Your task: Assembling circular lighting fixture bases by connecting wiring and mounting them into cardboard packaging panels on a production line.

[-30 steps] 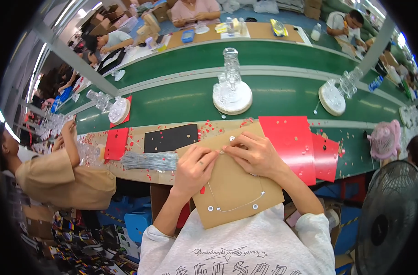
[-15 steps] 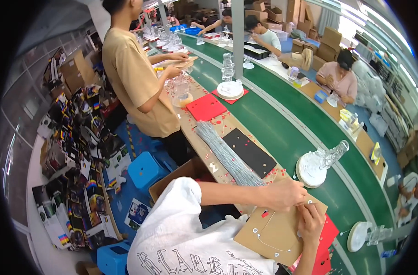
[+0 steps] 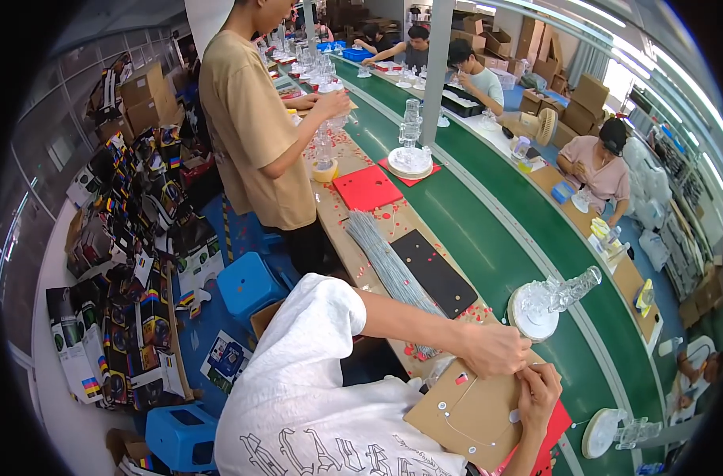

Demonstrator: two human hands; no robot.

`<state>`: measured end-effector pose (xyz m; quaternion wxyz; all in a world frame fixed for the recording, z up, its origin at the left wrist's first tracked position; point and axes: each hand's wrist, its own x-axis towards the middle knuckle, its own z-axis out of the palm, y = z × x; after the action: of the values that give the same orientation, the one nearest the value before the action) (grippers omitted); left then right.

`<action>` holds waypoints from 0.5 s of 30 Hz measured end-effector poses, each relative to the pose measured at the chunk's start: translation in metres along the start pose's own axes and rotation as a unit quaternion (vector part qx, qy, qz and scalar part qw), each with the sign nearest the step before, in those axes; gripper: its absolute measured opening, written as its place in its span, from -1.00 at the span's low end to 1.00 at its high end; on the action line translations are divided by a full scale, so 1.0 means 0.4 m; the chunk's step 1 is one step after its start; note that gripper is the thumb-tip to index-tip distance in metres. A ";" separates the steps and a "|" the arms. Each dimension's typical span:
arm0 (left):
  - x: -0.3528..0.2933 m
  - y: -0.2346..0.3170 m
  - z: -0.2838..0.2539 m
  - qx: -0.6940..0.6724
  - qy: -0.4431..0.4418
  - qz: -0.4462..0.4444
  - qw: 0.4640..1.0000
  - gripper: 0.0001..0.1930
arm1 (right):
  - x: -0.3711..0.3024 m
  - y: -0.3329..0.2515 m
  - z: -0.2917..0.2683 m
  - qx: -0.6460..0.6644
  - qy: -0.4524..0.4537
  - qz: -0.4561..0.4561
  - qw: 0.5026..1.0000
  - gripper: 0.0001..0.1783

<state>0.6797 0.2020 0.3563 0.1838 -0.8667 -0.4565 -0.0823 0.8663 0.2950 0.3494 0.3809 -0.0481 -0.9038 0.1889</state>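
A tan cardboard panel (image 3: 460,419) lies tilted in front of me, with small white round discs and a thin cord or wire across its face. My left hand (image 3: 494,349) is closed at the panel's upper edge, fingertips pinched together. Right beside it, my right hand (image 3: 539,390) is also closed, its fingertips meeting the left ones near the panel's corner. Whatever the fingers pinch is too small or hidden to make out. Beneath the panel, a red sheet (image 3: 562,420) sticks out on the right.
A bundle of thin grey wires (image 3: 389,262) and a black panel (image 3: 434,272) lie beyond my left arm. Clear glass pieces on round white bases (image 3: 533,312) stand on the green conveyor (image 3: 488,246). A co-worker in a tan shirt (image 3: 254,119) stands at the far left, near a blue stool (image 3: 250,285).
The view has shifted slightly. My hands stay together at the panel's corner, with the left hand slightly lower in the picture. The standing co-worker's hands have moved.
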 end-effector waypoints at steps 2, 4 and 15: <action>0.003 0.008 -0.011 0.041 -0.012 0.026 0.999 -0.79 | 0.000 0.013 -0.009 0.035 -0.017 0.020 0.999 -0.86; 0.005 0.026 -0.011 0.054 -0.010 0.030 0.998 -0.78 | 0.004 0.026 -0.020 0.060 -0.039 0.041 0.997 -0.86; 0.050 0.158 0.033 0.065 -0.026 -0.088 0.994 -0.77 | 0.109 0.058 -0.060 0.148 -0.242 0.116 0.952 -0.86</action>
<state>0.7426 0.1898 0.3348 0.2203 -0.8111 -0.5399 -0.0460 0.8514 0.3338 0.3851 0.1295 -0.0484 -0.9188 0.3698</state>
